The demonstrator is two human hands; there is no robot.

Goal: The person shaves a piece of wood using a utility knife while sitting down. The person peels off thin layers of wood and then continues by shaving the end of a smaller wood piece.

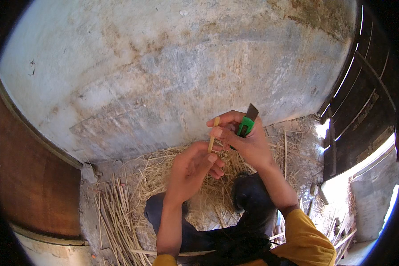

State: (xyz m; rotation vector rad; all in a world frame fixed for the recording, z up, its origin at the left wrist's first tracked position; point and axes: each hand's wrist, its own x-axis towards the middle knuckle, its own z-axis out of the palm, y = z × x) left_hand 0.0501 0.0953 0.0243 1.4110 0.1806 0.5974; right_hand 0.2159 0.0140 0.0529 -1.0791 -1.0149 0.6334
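From where I stand, I see the person's left hand (188, 170) pinching the lower end of a thin, straight, pale yellow wooden-looking strip (211, 142). The right hand (255, 150) pinches its upper part between thumb and forefinger, and also holds a green cutter knife (246, 125) with dark blade pointing upward. The strip is in the air, above loose straw-coloured shavings (157, 173) on the floor.

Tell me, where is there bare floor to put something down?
A narrow strip of floor between the brown panel and the long sticks looks mostly bare. Another patch, lightly littered, lies between the straw and the dark planks. It's crowded beneath the left hand and right hand, where straw lies thick.
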